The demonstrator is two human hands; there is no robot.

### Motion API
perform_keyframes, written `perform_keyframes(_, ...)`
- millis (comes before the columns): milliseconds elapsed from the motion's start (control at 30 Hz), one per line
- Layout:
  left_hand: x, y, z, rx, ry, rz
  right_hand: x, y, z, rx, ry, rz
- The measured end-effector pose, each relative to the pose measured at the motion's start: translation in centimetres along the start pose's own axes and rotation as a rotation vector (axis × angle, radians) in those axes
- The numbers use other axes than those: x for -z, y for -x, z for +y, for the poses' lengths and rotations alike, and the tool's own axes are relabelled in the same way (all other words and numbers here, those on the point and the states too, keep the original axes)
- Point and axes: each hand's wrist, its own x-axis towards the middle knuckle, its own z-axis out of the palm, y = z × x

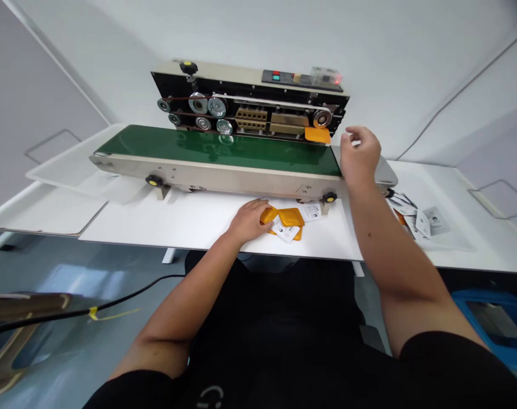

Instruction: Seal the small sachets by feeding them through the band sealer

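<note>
My left hand (250, 221) rests on the white table with its fingers round the left edge of an orange packet (269, 215). More orange packets (291, 216) and a white printed packet (286, 229) lie beside and under it, overlapping. My right hand (361, 154) is raised at the right end of the green conveyor belt (199, 149), its fingers curled in and nothing visible in them. Left of that hand, a flat orange packet (317, 135) sits at the right end of the black machine (250, 116), apart from my fingers, its upper edge by the rollers.
Another printed packet (312, 212) lies by the conveyor's right foot. A clear tray (448, 230) with several printed packets stands at the right, and a translucent tray (66, 165) at the left. Black knobs (329, 197) stick out below the belt. A black cable (134, 296) crosses at lower left.
</note>
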Motion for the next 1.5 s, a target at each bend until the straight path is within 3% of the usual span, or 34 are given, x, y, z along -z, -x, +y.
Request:
perform_keyframes(33, -0.1, 0.0, -0.1, -0.001, 0.004, 0.003, 0.4, 2.6, -0.9, 0.067, 0.015, 0.057)
perform_keyframes(100, -0.3, 0.2, -0.2, -0.01, 0.017, 0.011, 0.8, 8.5, -2.5, 0.191, 0.005, -0.02)
perform_keyframes(200, -0.7, 0.4, -0.3, -0.023, 0.067, 0.049, 0.5, 16.6, -3.5, 0.298, 0.017, -0.365)
perform_keyframes(267, -0.9, 0.5, -0.4, -0.019, 0.113, 0.103, -0.3, 19.9, -3.1, 0.291, 0.097, -0.559)
perform_keyframes(367, -0.9, 0.6, -0.6, -0.023, 0.16, 0.221, -1.3, 21.5, -2.0, 0.214, 0.215, -0.686)
perform_keyframes(467, -0.3, 0.6, -0.9, -0.031, 0.12, 0.354, -1.8, 21.3, -1.3, 0.185, 0.247, -0.716)
perform_keyframes(633, 0.7, 0.6, -1.1, 0.076, 0.003, 0.497, -1.9, 21.3, -1.4, 0.207, 0.271, -0.754)
perform_keyframes(800, 0.8, 0.5, -1.2, 0.164, 0.161, 0.594, -1.7, 21.6, -1.5, 0.185, 0.308, -0.756)
perform_keyframes(933, 1.1, 0.5, -1.1, 0.193, 0.326, 0.529, -2.0, 21.2, -1.8, 0.17, 0.285, -0.726)
perform_keyframes(1167, 0.8, 0.8, -0.4, -0.001, 0.434, 0.307, -2.6, 19.4, -3.8, -0.028, -0.007, -0.629)
perform_keyframes(1300, 0.2, 0.5, -1.0, 0.028, 0.458, 0.32, 0.2, 14.8, -4.2, -0.205, -0.302, -0.546)
perform_keyframes(1400, -0.1, 0.1, -1.6, 0.001, 0.371, 0.275, 2.9, 8.4, -3.6, -0.368, -0.434, -0.321)
perform_keyframes(1500, -0.2, -0.3, -1.9, -0.04, 0.297, 0.216, 4.0, 1.8, -2.6, -0.517, -0.425, -0.12)
